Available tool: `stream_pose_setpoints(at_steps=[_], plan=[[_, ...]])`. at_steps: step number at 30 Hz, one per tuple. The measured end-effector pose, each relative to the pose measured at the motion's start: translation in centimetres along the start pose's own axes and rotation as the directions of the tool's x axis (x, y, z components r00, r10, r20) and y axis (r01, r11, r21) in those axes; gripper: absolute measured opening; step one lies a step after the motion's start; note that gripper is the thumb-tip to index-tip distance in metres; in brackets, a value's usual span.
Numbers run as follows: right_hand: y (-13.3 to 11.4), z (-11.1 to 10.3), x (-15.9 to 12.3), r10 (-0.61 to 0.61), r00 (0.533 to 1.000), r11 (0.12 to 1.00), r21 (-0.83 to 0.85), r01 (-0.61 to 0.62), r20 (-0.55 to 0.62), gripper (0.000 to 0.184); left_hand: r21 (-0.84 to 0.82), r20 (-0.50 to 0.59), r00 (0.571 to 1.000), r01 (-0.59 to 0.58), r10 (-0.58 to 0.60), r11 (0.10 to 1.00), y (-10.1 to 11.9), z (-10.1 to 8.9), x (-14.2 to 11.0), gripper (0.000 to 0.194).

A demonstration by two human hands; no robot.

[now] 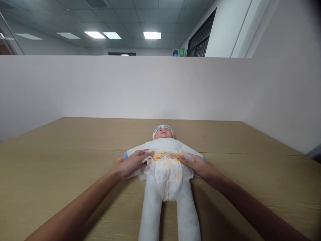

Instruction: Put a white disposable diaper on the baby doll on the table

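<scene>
A baby doll (150,207) lies on its back, its legs towards me and its arms spread. It wears a white suit with blue cuffs and a white cap (163,127) with blue lettering. Around its hips is a white diaper (168,177) with a coloured cartoon band across the waist. My left hand (136,161) pinches the diaper's waist edge at the left side, thumb and fingers close together. At the opposite side, my right hand (197,163) holds the waist edge, thumb lying over the front. Some fingertips of both hands are hidden by the diaper's ruffled sides.
The doll rests on a wide tan tabletop (62,174) with thin seams. A white partition (125,87) rises behind it, and a white wall (283,93) stands on the right. A dark object (314,153) shows at the right edge.
</scene>
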State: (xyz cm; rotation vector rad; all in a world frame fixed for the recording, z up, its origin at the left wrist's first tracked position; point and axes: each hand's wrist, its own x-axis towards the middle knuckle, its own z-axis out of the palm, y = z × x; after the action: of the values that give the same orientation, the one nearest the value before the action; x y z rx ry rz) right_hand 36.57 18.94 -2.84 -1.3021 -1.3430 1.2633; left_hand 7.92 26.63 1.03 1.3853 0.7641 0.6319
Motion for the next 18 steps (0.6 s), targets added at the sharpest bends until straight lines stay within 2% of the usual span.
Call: stream_pose_setpoints(at_steps=[2, 5, 8, 10, 12, 14, 16, 18], plan=[[0.5, -0.2, -0.9, -0.088, 0.987, 0.986, -0.153, 0.068, -0.131, 0.059, 0.022, -0.041, 0.999, 0.029, -0.028, 0.999, 0.1, -0.4, -0.7, 0.050], [1.7, -1.1, -2.0, -0.205, 0.930, 0.941, -0.323, 0.102, -0.304, 0.060, 0.128, -0.160, 0.987, 0.017, 0.004, 0.992, 0.6, -1.3, -0.9, 0.063], [3.0, -2.0, -3.8, -0.263, 0.881, 0.889, -0.453, 0.063, -0.394, 0.051, 0.293, -0.224, 0.967, -0.049, 0.119, 0.955, 2.1, -1.5, -1.0, 0.056], [4.0, -2.3, -4.9, -0.307, 0.852, 0.827, -0.562, 0.019, -0.423, 0.044, 0.443, -0.238, 0.941, -0.113, 0.239, 0.889, 3.2, -0.4, -1.1, 0.047], [4.8, -2.5, -5.6, -0.344, 0.836, 0.769, -0.639, -0.011, -0.428, 0.039, 0.584, -0.174, 0.908, -0.216, 0.380, 0.782, 4.0, 1.6, -1.1, 0.040], [5.6, -2.5, -5.7, -0.360, 0.830, 0.738, -0.674, -0.026, -0.426, 0.036, 0.687, -0.002, 0.870, -0.357, 0.493, 0.633, 4.3, 4.2, -0.7, 0.032], [6.1, -2.6, -5.4, -0.351, 0.834, 0.728, -0.684, -0.043, -0.427, 0.033, 0.752, 0.166, 0.825, -0.461, 0.541, 0.471, 3.8, 6.6, 0.0, 0.025], [6.4, -2.7, -5.0, -0.328, 0.842, 0.729, -0.682, -0.064, -0.429, 0.033, 0.809, 0.249, 0.811, -0.475, 0.529, 0.348, 3.1, 8.4, 0.9, 0.023]])
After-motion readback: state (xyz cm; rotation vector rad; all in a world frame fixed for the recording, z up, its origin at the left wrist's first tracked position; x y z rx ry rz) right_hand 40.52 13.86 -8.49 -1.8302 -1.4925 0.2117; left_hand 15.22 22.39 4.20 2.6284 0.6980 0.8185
